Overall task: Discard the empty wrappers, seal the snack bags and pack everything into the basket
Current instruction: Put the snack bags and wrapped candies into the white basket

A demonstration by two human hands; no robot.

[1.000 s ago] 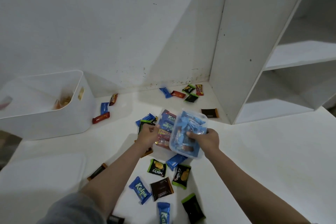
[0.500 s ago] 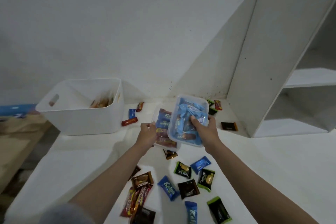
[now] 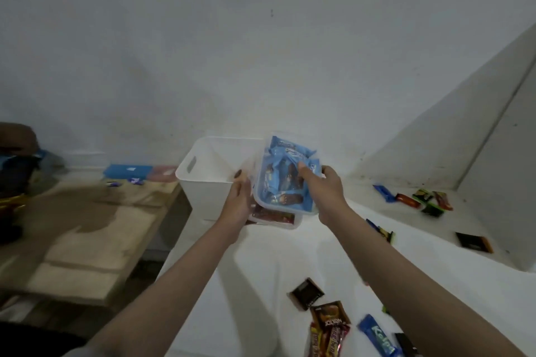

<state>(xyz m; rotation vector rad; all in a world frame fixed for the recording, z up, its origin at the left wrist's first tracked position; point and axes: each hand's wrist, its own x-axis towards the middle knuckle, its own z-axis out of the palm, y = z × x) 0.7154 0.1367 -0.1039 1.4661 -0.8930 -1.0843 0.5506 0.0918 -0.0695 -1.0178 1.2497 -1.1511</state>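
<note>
**Two snack tubs held at the basket's edge**

Here, both hands are up at the centre of the view, each gripping a clear plastic tub. The right hand [image 3: 324, 191] has its thumb hooked over the near rim of the upper tub [image 3: 285, 174], fingers curled beneath it; that tub is tilted toward the camera and packed with light-blue wrapped sweets. The left hand [image 3: 239, 203] holds the lower tub [image 3: 277, 217] from its 9 o'clock side, thumb raised along the edge, the other fingers hidden under it. Only a strip of the lower tub shows below the upper one, with red and brown wrappers inside. The two tubs overlap; whether they touch cannot be told.

The white basket [image 3: 203, 180] stands just behind the hands, at 10 o'clock from the tubs, at the left end of the white table [image 3: 261, 269]. A slot handle is cut in its left wall. The tubs cover its right part, so its contents cannot be seen.

Loose snacks lie scattered on the table. At 3 o'clock from the tubs, near the white shelf unit [image 3: 499, 182], sits a small cluster of wrappers [image 3: 417, 198] in blue, red and green. A dark packet [image 3: 473, 242] lies alone at 4 o'clock. At 6 o'clock, near the bottom edge, are a brown square packet [image 3: 306, 293], a Nextar packet [image 3: 330, 316] and a blue Kalpa bar [image 3: 378, 338].

At 9 o'clock, beyond the table, a lower wooden surface [image 3: 87, 226] carries a blue box [image 3: 127, 171].
</note>
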